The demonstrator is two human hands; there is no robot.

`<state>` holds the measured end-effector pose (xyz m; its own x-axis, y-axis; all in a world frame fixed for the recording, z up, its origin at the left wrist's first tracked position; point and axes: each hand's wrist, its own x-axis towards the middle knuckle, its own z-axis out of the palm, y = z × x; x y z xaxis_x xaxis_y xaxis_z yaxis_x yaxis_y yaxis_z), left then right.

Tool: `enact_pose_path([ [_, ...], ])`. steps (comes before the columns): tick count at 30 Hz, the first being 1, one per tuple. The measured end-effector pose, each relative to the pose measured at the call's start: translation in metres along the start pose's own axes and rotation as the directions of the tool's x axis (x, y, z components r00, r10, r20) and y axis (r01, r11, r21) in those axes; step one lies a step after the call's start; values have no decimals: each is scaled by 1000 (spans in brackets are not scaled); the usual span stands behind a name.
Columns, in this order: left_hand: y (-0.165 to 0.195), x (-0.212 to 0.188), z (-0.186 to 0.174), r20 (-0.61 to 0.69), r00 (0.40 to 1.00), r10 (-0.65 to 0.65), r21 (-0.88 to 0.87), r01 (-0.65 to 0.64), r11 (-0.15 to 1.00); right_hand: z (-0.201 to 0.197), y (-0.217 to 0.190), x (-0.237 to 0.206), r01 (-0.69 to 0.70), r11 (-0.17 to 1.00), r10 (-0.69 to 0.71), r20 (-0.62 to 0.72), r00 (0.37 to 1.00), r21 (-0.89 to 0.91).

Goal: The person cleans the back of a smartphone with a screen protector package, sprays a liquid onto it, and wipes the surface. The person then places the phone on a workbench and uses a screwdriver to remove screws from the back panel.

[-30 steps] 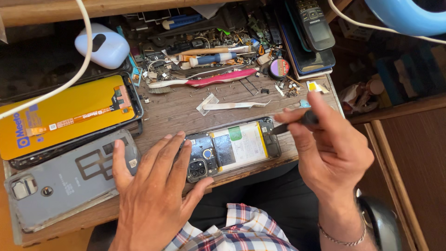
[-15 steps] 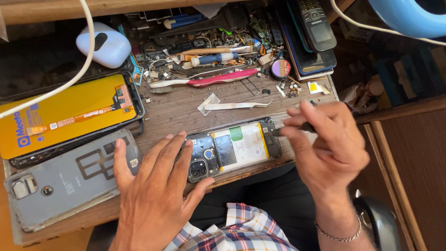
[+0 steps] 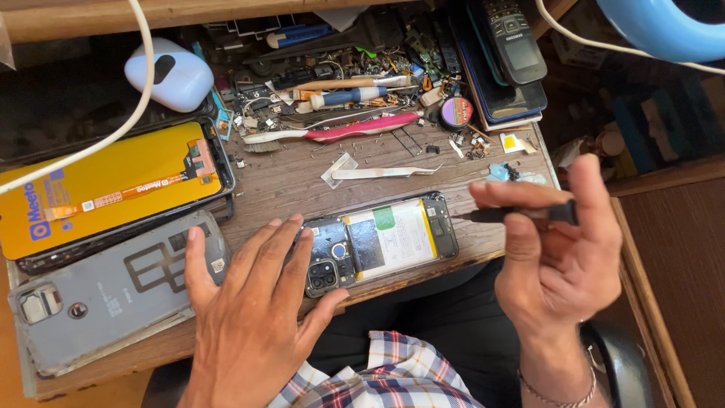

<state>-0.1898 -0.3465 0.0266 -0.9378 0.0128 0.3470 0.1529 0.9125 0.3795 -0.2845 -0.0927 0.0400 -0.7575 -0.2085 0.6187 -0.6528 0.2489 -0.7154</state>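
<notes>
Head view, from left to right: a grey plastic phone back cover (image 3: 106, 291) lies at the near left of the worn wooden workbench (image 3: 287, 181), with a yellow-backed replacement screen panel (image 3: 113, 189) just behind it. The left hand (image 3: 253, 317) lies flat with fingers spread, holding nothing, its fingertips pressing on the camera end of the opened black smartphone with its white battery exposed (image 3: 381, 242). That phone lies near the bench's front edge between the two hands, its long axis running left to right and tilted slightly up toward the right. At its right end, the tip of a slim black screwdriver (image 3: 521, 214) points leftward at the phone's short edge, touching or just short of it; I cannot tell which. The right hand (image 3: 563, 257) pinches this tool between thumb and fingers, lifted off the bench, just beside the phone's right end. Behind the phone lie steel tweezers (image 3: 385, 173) and a pink-handled toothbrush (image 3: 332, 132).
</notes>
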Motion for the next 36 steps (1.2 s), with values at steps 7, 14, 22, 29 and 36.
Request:
enact_pose_path([
  [7, 0, 0, 0, 1, 1000, 2, 17, -2, 1000, -3, 1, -12, -76, 994, 73, -40, 997, -79],
  [14, 0, -1, 0, 7, 1000, -3, 21, 2, 1000, -2, 0, -10, -97, 989, 93, -39, 995, -115],
  [22, 0, 0, -1, 10, 1000, -1, 21, 1, 1000, 2, -6, 3, -59, 982, 58, -11, 998, -177],
  [29, 0, -1, -2, 16, 1000, -3, 22, 3, 1000, -4, -19, 21, -54, 897, 65, 9, 998, -438],
  [36, 0, 0, -3, 16, 1000, -5, 19, 5, 1000, 5, -36, 32, -133, 982, 140, 43, 989, -136],
])
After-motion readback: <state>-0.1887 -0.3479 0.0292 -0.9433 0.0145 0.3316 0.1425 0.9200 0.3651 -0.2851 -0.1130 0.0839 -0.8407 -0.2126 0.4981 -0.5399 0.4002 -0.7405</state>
